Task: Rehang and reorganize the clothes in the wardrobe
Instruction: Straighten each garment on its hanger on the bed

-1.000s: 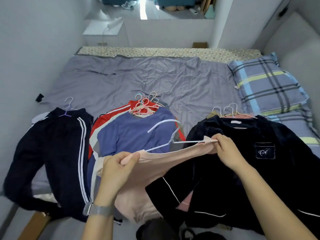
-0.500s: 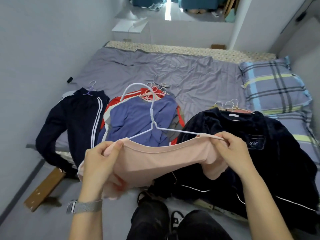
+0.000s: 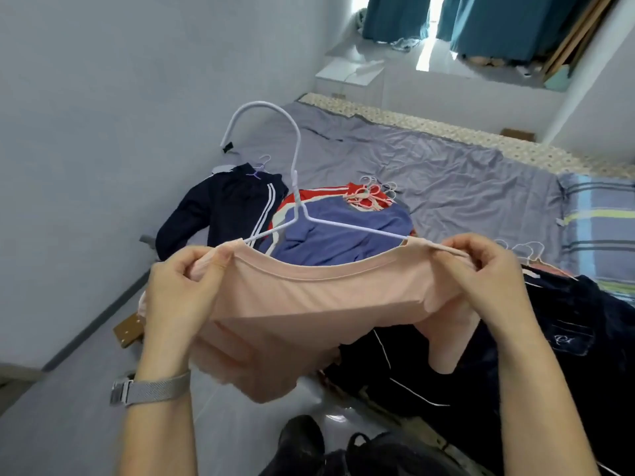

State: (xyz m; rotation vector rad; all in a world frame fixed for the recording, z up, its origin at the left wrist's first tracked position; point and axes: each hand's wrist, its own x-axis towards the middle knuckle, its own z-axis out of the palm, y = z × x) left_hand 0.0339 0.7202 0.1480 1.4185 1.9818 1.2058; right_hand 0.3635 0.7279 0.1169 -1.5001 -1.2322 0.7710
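Raised higher, the pink shirt [image 3: 309, 304] on its white hanger [image 3: 295, 187] stretches between both hands [image 3: 178, 290].

Hanger [image 3: 298, 187] ends hidden in pink top [image 3: 309, 304]; pillow [image 3: 598, 228] & dark jacket [image 3: 567, 338] cut off at rt edge.

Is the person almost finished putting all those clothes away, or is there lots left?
Lots left. Done: the clothes on the bed already have hangers. In hand: the left hand and right hand hold the pink top by its shoulders, on the white hanger. Left: the striped dark jacket, the blue top pile and the dark velvet garment lie unhung. No wardrobe is in view.
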